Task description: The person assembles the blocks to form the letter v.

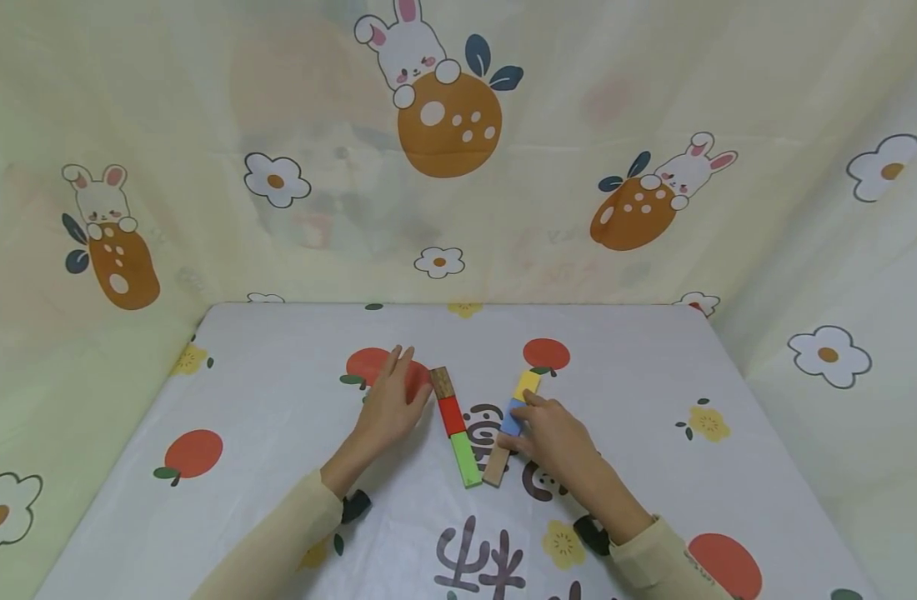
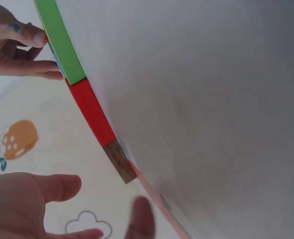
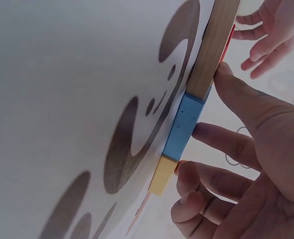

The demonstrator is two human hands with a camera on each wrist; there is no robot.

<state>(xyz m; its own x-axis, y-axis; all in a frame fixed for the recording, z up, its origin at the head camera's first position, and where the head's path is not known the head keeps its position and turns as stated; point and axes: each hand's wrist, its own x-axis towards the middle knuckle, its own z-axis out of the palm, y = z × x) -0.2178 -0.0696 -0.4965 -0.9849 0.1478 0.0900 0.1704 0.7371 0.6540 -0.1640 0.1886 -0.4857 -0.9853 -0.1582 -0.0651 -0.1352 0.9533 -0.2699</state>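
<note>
Two slanting rows of blocks lie on the table in the head view, closest together at their near ends. The left row runs from a dark brown block (image 1: 443,382) through a red block (image 1: 452,416) to a green block (image 1: 466,459). In the right row are a yellow block (image 1: 528,382), a blue block (image 1: 510,423) and a tan block (image 1: 496,465). My left hand (image 1: 389,408), fingers spread, is just left of the dark brown block and holds nothing. The right hand (image 1: 556,435) touches the right row, its thumb at the tan block and fingertips along the blue and yellow ones.
A printed white cloth (image 1: 278,508) with fruit, flowers and dark lettering covers the table. Patterned curtains (image 1: 548,225) with rabbits and flowers stand behind and at both sides. Dark bands (image 1: 356,506) show under each wrist.
</note>
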